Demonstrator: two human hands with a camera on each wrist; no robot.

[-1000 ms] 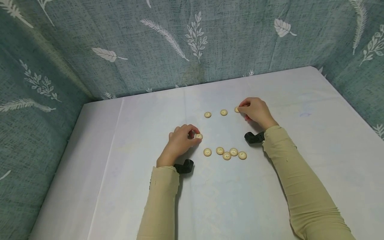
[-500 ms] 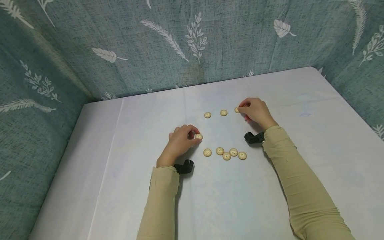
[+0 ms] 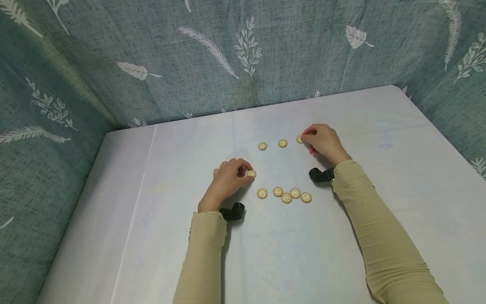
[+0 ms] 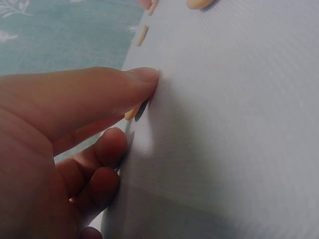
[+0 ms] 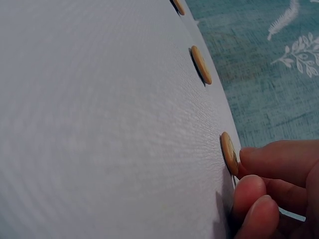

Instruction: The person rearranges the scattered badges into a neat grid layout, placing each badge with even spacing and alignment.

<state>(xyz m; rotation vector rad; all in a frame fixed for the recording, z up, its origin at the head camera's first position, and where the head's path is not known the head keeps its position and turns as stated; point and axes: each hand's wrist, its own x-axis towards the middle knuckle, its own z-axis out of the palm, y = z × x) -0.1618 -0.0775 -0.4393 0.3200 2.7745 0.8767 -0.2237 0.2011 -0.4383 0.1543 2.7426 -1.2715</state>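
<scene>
Tan button [image 3: 251, 173] is pinched in left hand [image 3: 227, 179], its 6 o'clock rim covered; at its 2 o'clock, right hand [image 3: 324, 141] pinches second button [image 3: 299, 139], 3 o'clock edge hidden in head view.

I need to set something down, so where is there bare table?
Bare table lies left of the left hand, right of the right hand, and between the sleeves, this side of the five near buttons. It's crowded where four of those bunch.

Buttons [image 3: 262, 194] on table [image 3: 152, 253], fabric [image 3: 296, 50] behind
</scene>
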